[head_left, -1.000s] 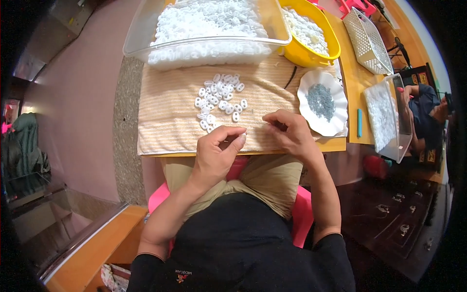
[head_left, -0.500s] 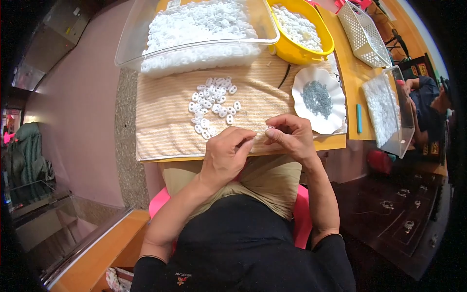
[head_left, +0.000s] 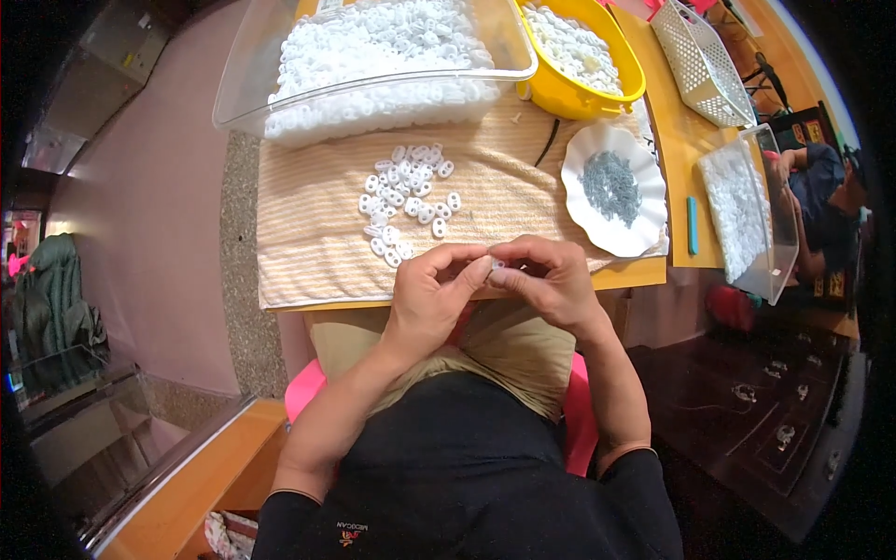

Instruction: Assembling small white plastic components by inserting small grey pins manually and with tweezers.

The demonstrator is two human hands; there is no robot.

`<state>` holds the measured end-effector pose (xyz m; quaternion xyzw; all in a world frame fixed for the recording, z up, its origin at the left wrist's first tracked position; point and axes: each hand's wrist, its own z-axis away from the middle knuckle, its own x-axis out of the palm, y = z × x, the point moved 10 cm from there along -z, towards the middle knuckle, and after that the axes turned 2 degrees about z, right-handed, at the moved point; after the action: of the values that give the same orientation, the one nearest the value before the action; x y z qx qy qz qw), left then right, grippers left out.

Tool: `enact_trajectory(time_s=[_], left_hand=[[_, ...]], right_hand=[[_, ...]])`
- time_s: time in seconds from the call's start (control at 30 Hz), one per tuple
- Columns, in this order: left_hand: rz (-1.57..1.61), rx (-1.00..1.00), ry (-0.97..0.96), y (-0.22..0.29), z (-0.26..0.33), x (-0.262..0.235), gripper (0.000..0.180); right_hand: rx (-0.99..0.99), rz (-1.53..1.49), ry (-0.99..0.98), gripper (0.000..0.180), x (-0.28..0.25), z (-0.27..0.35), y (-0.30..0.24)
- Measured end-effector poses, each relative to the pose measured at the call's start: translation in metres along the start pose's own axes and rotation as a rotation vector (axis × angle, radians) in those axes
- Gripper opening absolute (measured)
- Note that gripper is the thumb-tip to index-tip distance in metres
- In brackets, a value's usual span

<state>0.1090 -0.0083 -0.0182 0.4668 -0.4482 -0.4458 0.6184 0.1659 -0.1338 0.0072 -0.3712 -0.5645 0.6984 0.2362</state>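
My left hand [head_left: 425,297] and my right hand [head_left: 551,285] meet at the fingertips just over the table's near edge. Between them a small white plastic piece [head_left: 497,265] shows, pinched by my right thumb and fingers. The left thumb and forefinger are pressed together against it; anything they hold is too small to make out. On the striped towel [head_left: 308,215], beyond my left hand, lies a loose pile of white oval two-holed plastic pieces [head_left: 408,182]. To the right, a white scalloped dish [head_left: 581,201] holds tiny grey parts [head_left: 611,187].
At the back stand a clear tub [head_left: 373,89] full of white pieces and a yellow basin [head_left: 569,89] of off-white ones. A black strip [head_left: 548,143] lies near the dish. Farther right are a teal stick [head_left: 692,226], a perforated basket [head_left: 705,75] and another clear box [head_left: 770,247].
My right hand has moved left with the small white piece, up to my left fingertips. A gap between the hands has closed. The pile on the towel looks the same.
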Motion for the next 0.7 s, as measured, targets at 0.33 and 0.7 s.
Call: enact_trajectory(time_s=[0.33,0.7], left_hand=[[0.567,-0.305,-0.124,-0.028,0.010,0.007,0.016],[0.596,-0.169,0.091,-0.018,0.001,-0.027,0.013]], right_hand=[[-0.268,0.201,0.028,0.016,0.016,0.002,-0.037],[-0.145,0.732,0.002,0.015,0.012,-0.065,-0.030]])
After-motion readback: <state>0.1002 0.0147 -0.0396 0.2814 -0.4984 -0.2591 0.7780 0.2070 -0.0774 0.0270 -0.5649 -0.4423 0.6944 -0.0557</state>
